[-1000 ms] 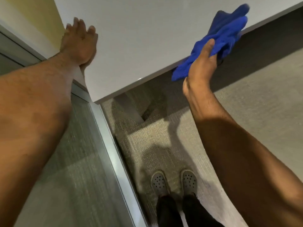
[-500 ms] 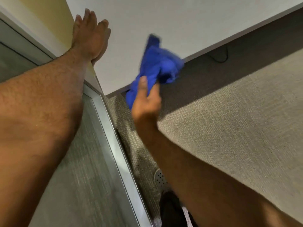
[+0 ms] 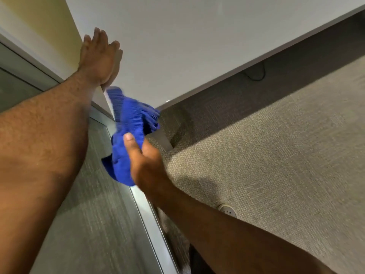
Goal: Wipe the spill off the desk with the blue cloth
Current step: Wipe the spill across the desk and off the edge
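Note:
The white desk [image 3: 193,46] fills the top of the head view, its front edge running diagonally. My right hand [image 3: 144,159] grips a bunched blue cloth [image 3: 128,133], held just off the desk's near left corner, blurred by motion. My left hand [image 3: 99,56] lies flat with fingers together on the desk's left edge, next to the wall. I cannot make out any spill on the white surface.
A grey partition with a metal frame [image 3: 142,210] runs along the left. Beige carpet [image 3: 276,155] covers the floor on the right. A dark cable [image 3: 256,74] hangs under the desk. The toe of a grey shoe [image 3: 228,209] shows beside my right forearm.
My right hand has swept the blue cloth from the desk's right front edge leftward and down to the near left corner. The left hand stays flat on the desk's left edge.

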Tool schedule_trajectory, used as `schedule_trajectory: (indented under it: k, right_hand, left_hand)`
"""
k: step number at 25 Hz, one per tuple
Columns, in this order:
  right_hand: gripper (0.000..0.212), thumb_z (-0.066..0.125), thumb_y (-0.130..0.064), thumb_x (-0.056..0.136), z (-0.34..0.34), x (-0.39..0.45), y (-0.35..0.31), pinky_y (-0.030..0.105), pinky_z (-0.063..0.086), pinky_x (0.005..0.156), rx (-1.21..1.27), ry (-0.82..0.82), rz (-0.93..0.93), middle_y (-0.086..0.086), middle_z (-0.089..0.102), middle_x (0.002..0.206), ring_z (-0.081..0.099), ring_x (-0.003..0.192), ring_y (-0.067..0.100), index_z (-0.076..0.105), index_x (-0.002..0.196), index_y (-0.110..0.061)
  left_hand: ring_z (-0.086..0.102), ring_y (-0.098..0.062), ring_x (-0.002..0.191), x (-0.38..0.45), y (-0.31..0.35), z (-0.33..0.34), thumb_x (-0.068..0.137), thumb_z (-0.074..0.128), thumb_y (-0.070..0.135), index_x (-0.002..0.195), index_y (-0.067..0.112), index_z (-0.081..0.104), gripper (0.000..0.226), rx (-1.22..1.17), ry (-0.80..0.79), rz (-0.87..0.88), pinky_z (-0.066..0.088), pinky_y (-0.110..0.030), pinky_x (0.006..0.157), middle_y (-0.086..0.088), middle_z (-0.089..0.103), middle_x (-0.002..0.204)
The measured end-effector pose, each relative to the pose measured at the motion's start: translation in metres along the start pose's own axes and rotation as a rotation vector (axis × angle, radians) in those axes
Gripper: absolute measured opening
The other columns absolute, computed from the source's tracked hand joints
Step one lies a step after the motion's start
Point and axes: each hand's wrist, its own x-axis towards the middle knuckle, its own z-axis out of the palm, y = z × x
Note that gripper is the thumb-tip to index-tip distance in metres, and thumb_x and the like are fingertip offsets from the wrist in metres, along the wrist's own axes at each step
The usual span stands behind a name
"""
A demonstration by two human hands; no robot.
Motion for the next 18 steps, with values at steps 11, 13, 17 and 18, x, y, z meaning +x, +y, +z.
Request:
schedule_trajectory:
  k: [11,13,17,18]
  right_hand:
    - [0.040,0.033,-0.057,0.095,-0.116,0.069,-0.201,0.014,0.049,0.076,-0.604,0.163,-0.242,-0.022,0.070,0.087,0.063,0.084,-0.007,0.063,0.092,-0.031]
    - [0.059,0.026,-0.063,0.093,-0.101,0.113,-0.190,0.035,0.041,0.101,-0.872,0.144,-0.257,0.004,0.057,0.132,0.053,0.121,0.022,0.050,0.129,-0.022]
    - [0.082,0.010,-0.072,0.088,-0.093,0.168,-0.156,0.053,0.000,0.118,-1.421,0.060,-0.133,0.010,-0.004,0.161,-0.004,0.147,0.032,0.001,0.151,-0.021]
    - [0.078,0.007,-0.069,0.090,-0.101,0.176,-0.149,0.052,-0.004,0.118,-1.479,0.033,-0.160,0.008,-0.008,0.161,-0.008,0.147,0.030,0.001,0.151,-0.022]
  left_hand:
    - [0.001,-0.034,0.150,-0.011,0.010,-0.009,0.103,0.019,0.023,0.148,-0.004,0.022,0.053,-0.203,-0.051,-0.151,-0.004,-0.045,0.120,-0.023,0.010,0.161]
    - [0.003,-0.031,0.151,-0.014,0.012,-0.005,0.103,0.018,0.028,0.151,0.000,0.018,0.056,-0.205,-0.043,-0.145,-0.003,-0.043,0.120,-0.019,0.010,0.162]
    - [0.001,-0.023,0.151,-0.019,0.015,-0.007,0.101,0.012,0.042,0.154,0.010,0.009,0.062,-0.276,-0.026,-0.229,0.001,-0.041,0.123,-0.008,0.005,0.164]
    - [0.000,-0.023,0.151,-0.022,0.015,-0.006,0.101,0.012,0.043,0.155,0.014,0.008,0.061,-0.292,-0.036,-0.247,0.004,-0.043,0.123,-0.005,0.003,0.164]
